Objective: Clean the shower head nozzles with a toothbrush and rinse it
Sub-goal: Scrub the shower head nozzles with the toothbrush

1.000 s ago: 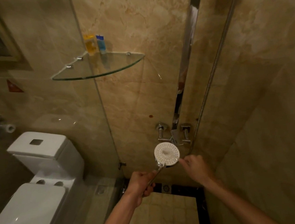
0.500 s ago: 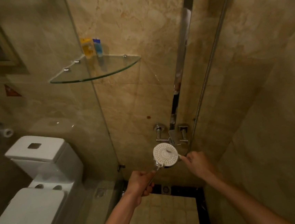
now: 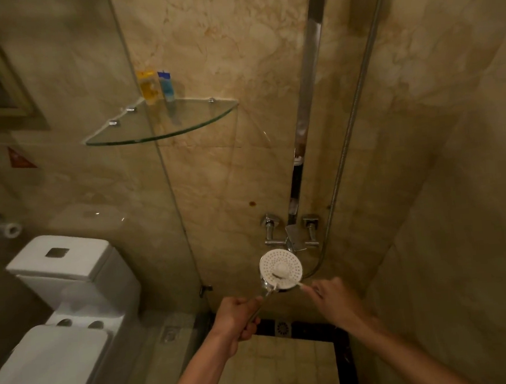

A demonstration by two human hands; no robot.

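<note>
shower head (image 3: 281, 269) sits low in front of the mixer tap (image 3: 292, 237), its white nozzle face turned up toward the camera. of the hands, the left hand (image 3: 238, 317) is wrapped round its chrome handle, and the right hand (image 3: 331, 298) pinches the toothbrush (image 3: 283, 278), whose bristle end lies across the lower part of the face. likely slips: pressing too hard could twist the head in the left grip, so the bristles skid off the rim and miss the outer nozzles. the hose (image 3: 348, 140) hangs close to the right wrist and might snag. the light is dim, so clogged holes could go unnoticed before rinsing.
</note>
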